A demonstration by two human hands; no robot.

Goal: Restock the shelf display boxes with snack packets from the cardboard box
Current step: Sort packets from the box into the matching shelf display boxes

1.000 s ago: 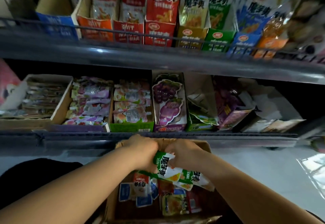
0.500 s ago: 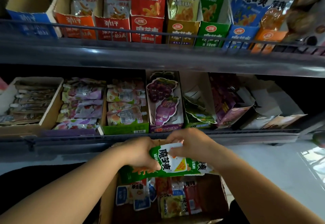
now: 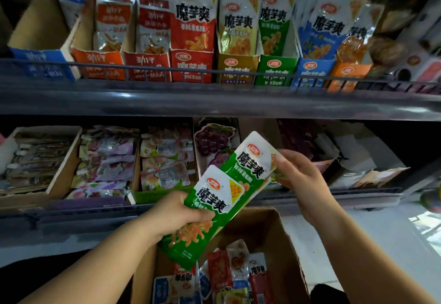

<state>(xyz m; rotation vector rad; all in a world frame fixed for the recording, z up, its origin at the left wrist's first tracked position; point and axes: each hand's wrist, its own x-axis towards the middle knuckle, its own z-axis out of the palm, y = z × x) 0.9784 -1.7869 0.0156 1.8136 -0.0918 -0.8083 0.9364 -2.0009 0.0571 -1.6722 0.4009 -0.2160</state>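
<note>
My left hand [image 3: 175, 213] grips a stack of green snack packets [image 3: 214, 202] at its lower half, held tilted above the cardboard box [image 3: 284, 239]. My right hand [image 3: 298, 175] holds the top right edge of the upper green packet [image 3: 253, 163]. The box below holds several mixed packets, red, blue and white [image 3: 229, 275]. On the upper shelf a green display box [image 3: 275, 70] stands with matching green packets [image 3: 274, 24] upright in it, between a yellow box [image 3: 235, 68] and a blue box [image 3: 310, 72].
A wire rail [image 3: 214, 74] runs along the upper shelf front. The lower shelf holds flat trays of pouches [image 3: 107, 160], a grape display box [image 3: 213, 141] and torn open boxes [image 3: 353, 167] at the right. White floor [image 3: 381, 239] lies to the right.
Both hands have lifted the green packets out of the cardboard box and up in front of the lower shelf. The packets have fanned apart and turned upright. The view has tilted upward.
</note>
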